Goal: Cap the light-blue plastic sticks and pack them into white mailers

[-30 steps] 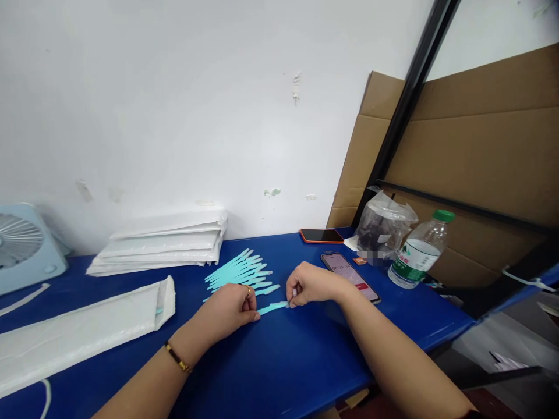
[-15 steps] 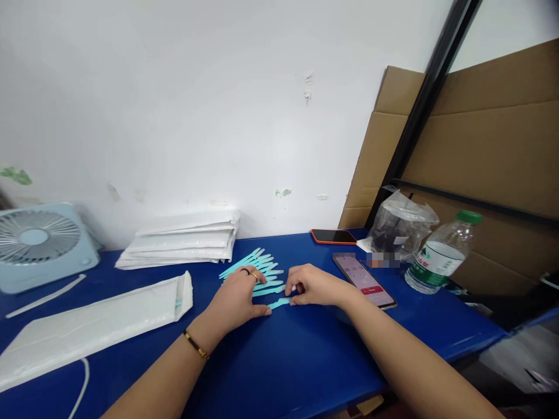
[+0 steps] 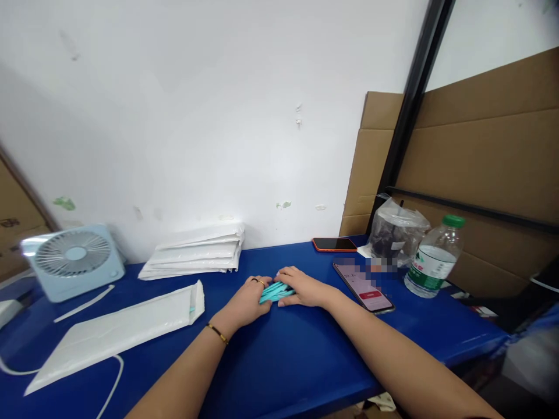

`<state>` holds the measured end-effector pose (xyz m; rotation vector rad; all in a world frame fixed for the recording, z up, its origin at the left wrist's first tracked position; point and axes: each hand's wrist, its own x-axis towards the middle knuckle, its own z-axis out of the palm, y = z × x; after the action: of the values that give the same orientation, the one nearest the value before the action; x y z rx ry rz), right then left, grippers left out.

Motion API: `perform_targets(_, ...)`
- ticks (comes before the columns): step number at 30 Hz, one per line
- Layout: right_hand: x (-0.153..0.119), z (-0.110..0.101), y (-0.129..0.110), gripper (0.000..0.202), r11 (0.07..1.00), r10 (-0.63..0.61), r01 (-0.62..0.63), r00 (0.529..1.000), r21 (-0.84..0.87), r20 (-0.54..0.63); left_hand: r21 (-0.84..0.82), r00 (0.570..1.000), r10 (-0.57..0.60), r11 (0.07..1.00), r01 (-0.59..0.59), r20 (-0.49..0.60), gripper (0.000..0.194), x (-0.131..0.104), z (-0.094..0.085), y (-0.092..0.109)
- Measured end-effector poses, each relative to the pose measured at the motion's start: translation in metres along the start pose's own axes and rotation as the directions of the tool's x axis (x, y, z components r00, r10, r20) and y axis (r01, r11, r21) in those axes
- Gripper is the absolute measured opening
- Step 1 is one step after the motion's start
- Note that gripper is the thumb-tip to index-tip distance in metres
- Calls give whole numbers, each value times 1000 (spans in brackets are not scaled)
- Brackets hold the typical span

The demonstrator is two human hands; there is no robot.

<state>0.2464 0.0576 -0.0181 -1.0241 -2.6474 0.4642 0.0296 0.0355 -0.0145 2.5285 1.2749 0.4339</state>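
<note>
Gathered in a bunch on the blue table lie several slim turquoise sticks [image 3: 274,292], their exact kind hard to make out. My left hand [image 3: 248,301], with a ring and a bracelet, closes on the bunch from the left, thumb at its near side. From the right, my right hand [image 3: 302,289] curls its fingers and thumb round the other end. Both hands partly cover the sticks. To the left lies a long white padded mailer [image 3: 117,331], its open end towards my hands with a bit of turquoise showing inside.
A stack of white mailers [image 3: 194,250] rests against the wall, near a light blue fan [image 3: 76,256]. On the right are a lit phone [image 3: 364,288], an orange-edged phone [image 3: 335,244], a bagged cup [image 3: 395,233] and a water bottle [image 3: 434,259]. White strips lie at left.
The turquoise sticks, fanned out before, are now drawn together into a bunch between both hands. My hands have come closer together, and the camera view has turned a little left.
</note>
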Motion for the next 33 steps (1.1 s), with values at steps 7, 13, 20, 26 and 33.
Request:
perform_targets(7, 4, 11, -31, 27, 951, 10, -25, 999, -308, -50, 224, 984, -177, 958, 180, -34, 25, -1, 7, 30)
perform_targets(13, 1, -14, -55, 25, 897, 38, -14, 998, -443, 44, 200, 968, -242, 947, 250, -67, 26, -13, 10, 50)
perform_targets(20, -28, -67, -91, 65, 999, 28, -34, 937, -12, -348, -36, 931, -289, 957, 288, -222, 31, -27, 13, 78)
perform_targets(26, -34, -50, -144, 32, 979, 41, 105, 741, 176, -670, -388, 876, -245, 919, 73, -415, 22, -32, 25, 114)
perform_targets(33, -46, -15, -149, 28, 997, -59, 22, 813, -70, -579, -391, 890, -329, 900, 194, -316, 24, -45, 38, 119)
